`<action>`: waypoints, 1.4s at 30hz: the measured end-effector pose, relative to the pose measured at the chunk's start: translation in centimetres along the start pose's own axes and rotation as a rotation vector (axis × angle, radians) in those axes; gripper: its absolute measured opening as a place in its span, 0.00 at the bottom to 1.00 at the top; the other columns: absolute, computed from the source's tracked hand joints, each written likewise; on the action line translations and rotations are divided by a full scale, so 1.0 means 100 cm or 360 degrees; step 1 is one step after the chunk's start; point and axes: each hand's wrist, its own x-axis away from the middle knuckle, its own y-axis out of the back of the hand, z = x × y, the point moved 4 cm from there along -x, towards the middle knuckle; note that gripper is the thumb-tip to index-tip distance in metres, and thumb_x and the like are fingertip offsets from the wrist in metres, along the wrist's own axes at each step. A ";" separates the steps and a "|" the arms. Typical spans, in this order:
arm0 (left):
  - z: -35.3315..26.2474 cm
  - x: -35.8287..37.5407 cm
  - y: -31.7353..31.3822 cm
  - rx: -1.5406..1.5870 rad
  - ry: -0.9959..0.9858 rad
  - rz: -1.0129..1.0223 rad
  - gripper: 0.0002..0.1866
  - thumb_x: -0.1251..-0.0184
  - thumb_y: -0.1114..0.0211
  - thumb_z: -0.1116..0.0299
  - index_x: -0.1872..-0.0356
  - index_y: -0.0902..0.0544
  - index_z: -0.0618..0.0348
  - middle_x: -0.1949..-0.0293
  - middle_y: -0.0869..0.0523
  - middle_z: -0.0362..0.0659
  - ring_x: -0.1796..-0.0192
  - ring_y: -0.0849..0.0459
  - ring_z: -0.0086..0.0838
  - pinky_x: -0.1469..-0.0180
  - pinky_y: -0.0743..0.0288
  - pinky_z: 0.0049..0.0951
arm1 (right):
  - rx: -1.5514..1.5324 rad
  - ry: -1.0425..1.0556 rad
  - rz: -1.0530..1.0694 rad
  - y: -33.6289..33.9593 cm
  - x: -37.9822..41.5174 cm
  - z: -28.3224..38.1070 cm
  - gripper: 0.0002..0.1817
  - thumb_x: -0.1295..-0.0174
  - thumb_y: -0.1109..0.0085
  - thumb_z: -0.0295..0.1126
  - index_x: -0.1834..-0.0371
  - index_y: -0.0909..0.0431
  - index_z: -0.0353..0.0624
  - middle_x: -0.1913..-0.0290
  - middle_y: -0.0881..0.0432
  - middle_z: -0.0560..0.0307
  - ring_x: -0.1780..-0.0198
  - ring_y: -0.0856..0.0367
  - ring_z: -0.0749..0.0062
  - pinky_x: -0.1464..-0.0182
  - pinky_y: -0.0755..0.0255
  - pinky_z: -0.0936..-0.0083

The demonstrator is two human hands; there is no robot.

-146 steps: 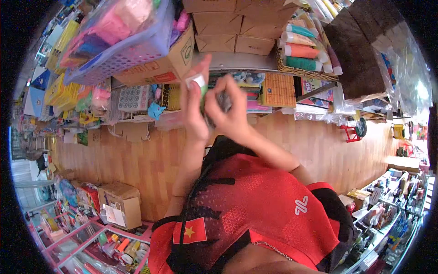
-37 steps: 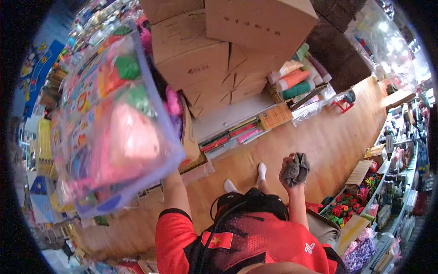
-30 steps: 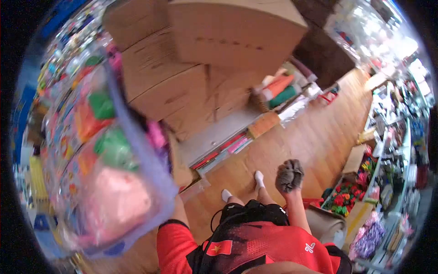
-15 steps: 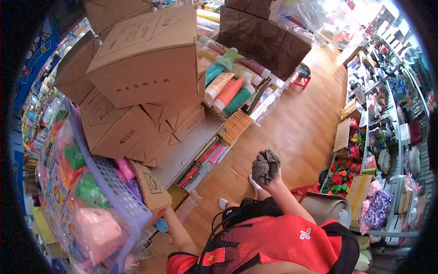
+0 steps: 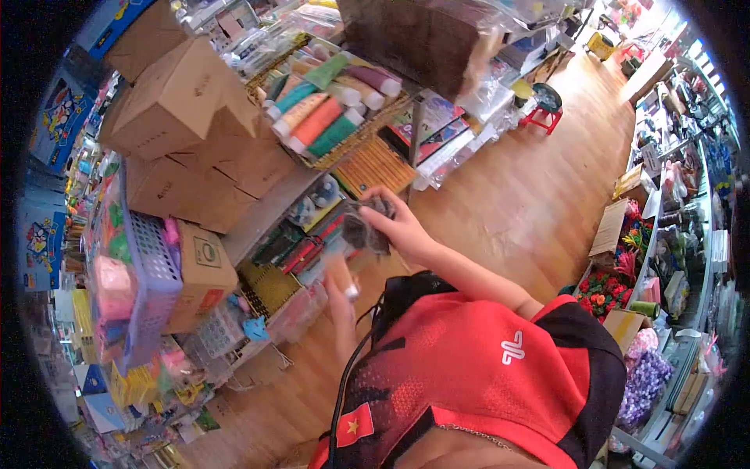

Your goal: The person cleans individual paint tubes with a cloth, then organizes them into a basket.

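Note:
My right hand (image 5: 400, 228) is closed around a crumpled grey-brown cloth (image 5: 367, 228), held above the lower shelf's edge. To its lower left is my left hand (image 5: 341, 289), raised in front of my shirt and smeared by motion. A small white spot shows at its fingers, but I cannot make out what it is. Behind both hands, an orange slatted mat or box (image 5: 375, 168) lies below a wicker basket (image 5: 344, 144) of colored rolls or tubes. Red and dark packets (image 5: 303, 255) stand on the low shelf beside my left hand.
Stacked cardboard boxes (image 5: 176, 98) rise at the left above a purple plastic basket (image 5: 148, 273). A wooden floor aisle (image 5: 508, 187) runs away to a red stool (image 5: 541, 117). Along the right stand shelves with red artificial flowers (image 5: 605, 291) and purple bead-like bundles (image 5: 648, 383).
My right hand has moved left with the cloth, toward the shelf. My left hand has come up from beside the cardboard box. The view has shifted, showing more of the aisle and lower shelf.

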 end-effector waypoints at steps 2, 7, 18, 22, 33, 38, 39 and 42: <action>-0.048 0.018 -0.089 0.0133 -0.0155 0.0227 0.23 0.29 0.61 0.47 0.58 0.27 0.56 0.73 0.23 0.41 0.72 0.23 0.26 0.71 0.29 0.23 | 0.1048 0.0547 0.0042 -0.003 0.012 0.028 0.15 0.43 0.39 0.33 0.57 0.32 0.41 0.62 0.24 0.59 0.60 0.26 0.78 0.56 0.31 0.77; -0.085 0.020 -0.190 -0.0052 -0.0766 0.0291 0.25 0.29 0.60 0.48 0.50 0.29 0.62 0.59 0.24 0.42 0.58 0.24 0.26 0.56 0.28 0.29 | 0.1782 0.1375 -0.0025 -0.004 0.057 0.062 0.14 0.51 0.36 0.27 0.64 0.30 0.40 0.66 0.28 0.50 0.64 0.27 0.63 0.61 0.33 0.72; -0.071 0.108 -0.264 -0.0888 -0.0994 0.0051 0.27 0.27 0.65 0.52 0.54 0.29 0.70 0.59 0.23 0.52 0.57 0.24 0.34 0.56 0.32 0.34 | 0.1461 0.1075 -0.0085 0.029 0.038 0.126 0.12 0.51 0.39 0.30 0.71 0.33 0.38 0.76 0.28 0.48 0.72 0.27 0.54 0.69 0.33 0.68; -0.082 0.097 -0.261 -0.0448 -0.1081 0.0038 0.27 0.28 0.60 0.48 0.51 0.27 0.65 0.55 0.23 0.43 0.55 0.24 0.25 0.55 0.29 0.27 | 0.1386 0.1028 0.0110 0.022 0.063 0.116 0.10 0.50 0.39 0.28 0.73 0.32 0.38 0.78 0.28 0.54 0.74 0.29 0.76 0.70 0.34 0.77; -0.071 0.111 -0.263 -0.0706 -0.1138 -0.0125 0.25 0.26 0.64 0.54 0.54 0.27 0.67 0.61 0.22 0.47 0.59 0.25 0.29 0.55 0.32 0.30 | 0.1406 0.1228 -0.0068 0.023 0.064 0.125 0.10 0.50 0.41 0.29 0.73 0.32 0.37 0.79 0.28 0.50 0.75 0.27 0.69 0.71 0.34 0.73; -0.093 0.094 -0.244 -0.0291 -0.1037 0.0028 0.24 0.28 0.60 0.49 0.61 0.26 0.62 0.68 0.26 0.37 0.64 0.28 0.21 0.61 0.32 0.26 | 0.1445 0.0967 0.0216 0.022 0.095 0.096 0.09 0.48 0.41 0.28 0.74 0.32 0.37 0.79 0.27 0.51 0.76 0.26 0.67 0.71 0.33 0.74; -0.092 0.096 -0.244 -0.0313 -0.1017 -0.0018 0.24 0.28 0.60 0.48 0.60 0.27 0.62 0.67 0.26 0.38 0.64 0.28 0.21 0.61 0.33 0.26 | 0.1417 0.1002 0.0231 0.023 0.097 0.095 0.09 0.49 0.41 0.28 0.75 0.32 0.38 0.80 0.28 0.51 0.77 0.26 0.66 0.72 0.34 0.73; -0.081 0.099 -0.249 -0.0328 -0.1013 -0.0038 0.25 0.28 0.60 0.49 0.57 0.27 0.63 0.65 0.25 0.38 0.63 0.27 0.22 0.61 0.33 0.25 | 0.1530 0.1160 0.0224 0.021 0.092 0.108 0.10 0.49 0.41 0.28 0.76 0.33 0.38 0.80 0.29 0.50 0.80 0.29 0.66 0.75 0.35 0.72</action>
